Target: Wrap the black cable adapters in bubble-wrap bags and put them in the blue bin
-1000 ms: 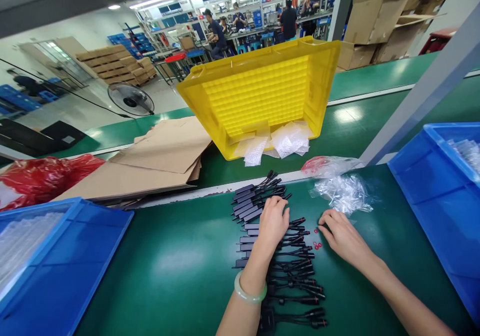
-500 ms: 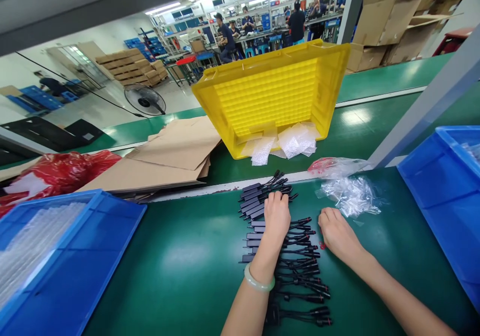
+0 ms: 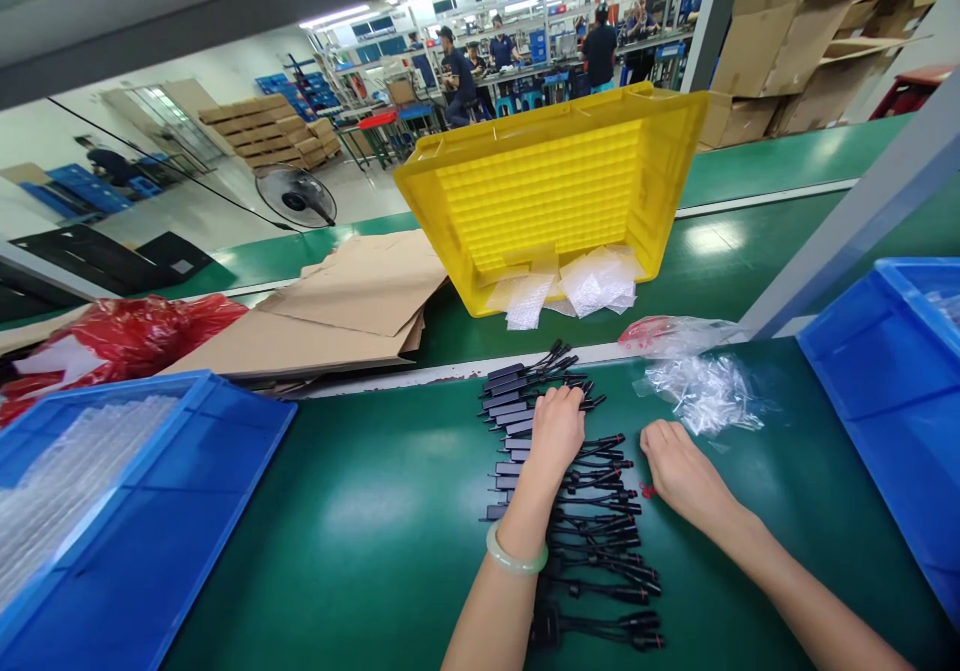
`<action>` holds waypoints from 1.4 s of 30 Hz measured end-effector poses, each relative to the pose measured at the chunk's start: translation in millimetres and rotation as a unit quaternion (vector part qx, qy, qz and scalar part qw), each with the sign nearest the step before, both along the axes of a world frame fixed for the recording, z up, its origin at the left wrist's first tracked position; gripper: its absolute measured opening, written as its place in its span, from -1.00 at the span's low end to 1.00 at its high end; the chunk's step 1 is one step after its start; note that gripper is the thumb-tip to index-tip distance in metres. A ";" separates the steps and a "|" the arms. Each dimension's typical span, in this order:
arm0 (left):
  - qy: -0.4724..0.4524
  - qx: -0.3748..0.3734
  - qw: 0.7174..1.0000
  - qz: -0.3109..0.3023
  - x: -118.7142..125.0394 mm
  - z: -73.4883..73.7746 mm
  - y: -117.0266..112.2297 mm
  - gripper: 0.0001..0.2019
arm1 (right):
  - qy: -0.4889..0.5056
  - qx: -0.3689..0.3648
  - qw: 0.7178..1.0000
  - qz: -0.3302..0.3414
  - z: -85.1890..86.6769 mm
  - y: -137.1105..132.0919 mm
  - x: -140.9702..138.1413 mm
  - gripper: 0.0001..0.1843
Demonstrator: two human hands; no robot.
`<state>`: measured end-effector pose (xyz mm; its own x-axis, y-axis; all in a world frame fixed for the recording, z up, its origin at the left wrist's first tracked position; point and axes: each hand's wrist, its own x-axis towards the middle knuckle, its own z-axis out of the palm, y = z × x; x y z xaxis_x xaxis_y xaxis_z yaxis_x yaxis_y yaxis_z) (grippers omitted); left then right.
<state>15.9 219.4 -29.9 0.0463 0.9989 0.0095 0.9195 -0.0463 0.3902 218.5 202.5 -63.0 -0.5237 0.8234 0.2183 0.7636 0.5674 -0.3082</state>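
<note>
A column of slim black boxes with cable leads [image 3: 600, 561] lies on the green work surface [image 3: 360, 511], their plug ends pointing right. Some plugs carry small red rings. At the upper part of the column my left hand [image 3: 557, 426], with a pale green bangle on its wrist, is closed on the black cable [image 3: 592, 403] of one unit. My right hand [image 3: 671, 456] rests to the right of the plugs, fingers pinched together; what they hold, if anything, is hidden. Beside it lie small red rings [image 3: 647, 491]. Clear plastic bags [image 3: 705, 391] lie just beyond.
Blue bins stand at the left [image 3: 225, 471] and the right [image 3: 877, 381]. Beyond the near ledge, a tilted yellow crate [image 3: 547, 181] has bubble-wrap pieces [image 3: 596, 279] at its lower edge. Flat cardboard [image 3: 352, 291] and a red plastic bag [image 3: 142, 336] lie left. A grey post [image 3: 832, 221] slants up at right.
The upper black units have shifted slightly, with the plug ends by my left hand a little farther right and nearer. My right hand has barely moved. The view has tilted slightly.
</note>
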 end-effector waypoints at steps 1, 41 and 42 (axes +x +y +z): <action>-0.023 -0.005 1.000 -0.006 -1.5 0.2 0.0 -0.87 | 0.035 -0.006 0.999 -0.005 2.9 3.1 -2.2 -0.77; -0.144 0.030 0.989 0.031 -6.0 4.7 1.7 -0.81 | 0.169 0.033 0.985 -0.015 18.2 36.4 -33.3 -0.86; -0.137 0.040 0.989 0.038 -6.3 4.8 2.0 -0.81 | 0.158 0.019 0.987 -0.023 20.5 34.7 -23.7 -0.86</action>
<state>9.6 221.4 -25.1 -0.0436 0.9950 0.0904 0.7815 -0.0224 0.6235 194.7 237.2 -42.6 -0.3876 0.8326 0.3956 0.6578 0.5505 -0.5141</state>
